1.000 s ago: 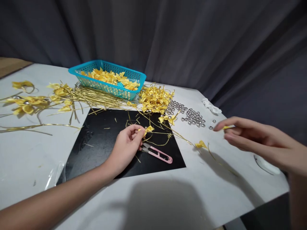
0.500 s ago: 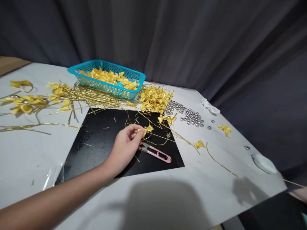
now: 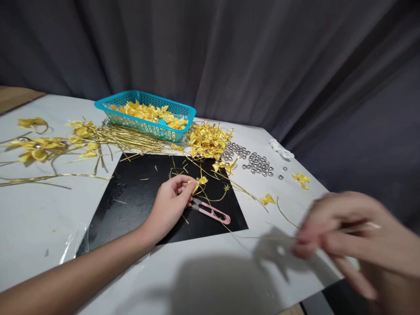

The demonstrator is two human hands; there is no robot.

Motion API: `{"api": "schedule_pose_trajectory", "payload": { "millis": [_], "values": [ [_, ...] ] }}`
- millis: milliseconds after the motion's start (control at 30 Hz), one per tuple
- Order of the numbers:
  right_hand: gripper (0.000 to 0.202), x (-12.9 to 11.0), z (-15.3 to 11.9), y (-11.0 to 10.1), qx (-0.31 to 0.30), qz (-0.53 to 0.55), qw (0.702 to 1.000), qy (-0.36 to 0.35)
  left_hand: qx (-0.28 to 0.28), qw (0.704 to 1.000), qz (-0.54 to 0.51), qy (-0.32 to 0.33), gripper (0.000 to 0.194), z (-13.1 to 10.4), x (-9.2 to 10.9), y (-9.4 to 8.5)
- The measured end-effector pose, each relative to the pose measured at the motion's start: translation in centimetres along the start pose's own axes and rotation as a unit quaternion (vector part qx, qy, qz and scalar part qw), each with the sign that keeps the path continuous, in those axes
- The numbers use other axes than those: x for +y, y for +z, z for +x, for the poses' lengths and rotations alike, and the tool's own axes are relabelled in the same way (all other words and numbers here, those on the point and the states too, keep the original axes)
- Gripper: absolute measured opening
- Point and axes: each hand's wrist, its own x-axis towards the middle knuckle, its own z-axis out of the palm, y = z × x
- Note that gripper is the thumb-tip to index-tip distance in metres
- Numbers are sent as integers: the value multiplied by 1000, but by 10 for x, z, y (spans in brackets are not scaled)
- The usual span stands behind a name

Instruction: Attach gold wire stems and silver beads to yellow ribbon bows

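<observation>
My left hand (image 3: pixel 172 203) is closed over the black mat, pinching a yellow ribbon bow (image 3: pixel 202 180) with a small bead on it. A thin gold cord (image 3: pixel 265 237) runs from around the bow toward my right hand (image 3: pixel 354 240). That hand is blurred by motion at the right, its thumb and fingertips pressed together on the cord. A thin pale strand crosses its fingers. Pink-handled thread snips (image 3: pixel 215 213) lie on the mat just beside my left fingers, their blade tips partly hidden by them.
A blue basket (image 3: pixel 144 121) of yellow bows stands at the back. Gold cords (image 3: pixel 131 138) lie before it, with a heap of beaded bows (image 3: pixel 208 140) and silver beads (image 3: pixel 259 164) to the right. Cord scraps dot the black mat (image 3: pixel 114 210). A crumpled white tissue (image 3: pixel 281 149) lies farther right.
My right hand has come in from the right edge, where only a bit of it showed, to above the table's right side. My left hand keeps its pinch on the bow. The view has shifted slightly.
</observation>
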Motion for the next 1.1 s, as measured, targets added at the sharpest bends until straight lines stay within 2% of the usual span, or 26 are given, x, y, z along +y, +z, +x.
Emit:
{"api": "schedule_pose_trajectory", "payload": {
  "millis": [33,67,133,200,300,400,500,800,1100],
  "values": [
    [36,-11,18,16,-122,51,991,15,-3,1000,1,2,19,0,1,0],
    [33,-19,37,32,-156,91,983,22,-8,1000,2,4,19,-1,1,0],
    [26,-29,69,61,-124,114,986,13,-23,1000,3,7,20,-2,3,0],
    [23,-28,93,82,-67,120,990,-6,-44,999,1,14,22,-2,4,-1],
    [18,-16,114,100,18,153,987,-46,-68,997,-9,19,24,-2,4,-2],
    [14,-6,123,105,72,162,982,-57,-76,997,-28,13,22,-1,3,-3],
    [13,-2,125,107,98,156,981,-56,-80,996,-40,0,19,0,3,-4],
    [14,-1,121,98,20,202,979,-3,-84,996,-36,-6,14,-1,6,-1],
    [15,1,122,98,-7,256,966,31,-83,996,-18,-6,15,-2,4,-3]
  ]
}}
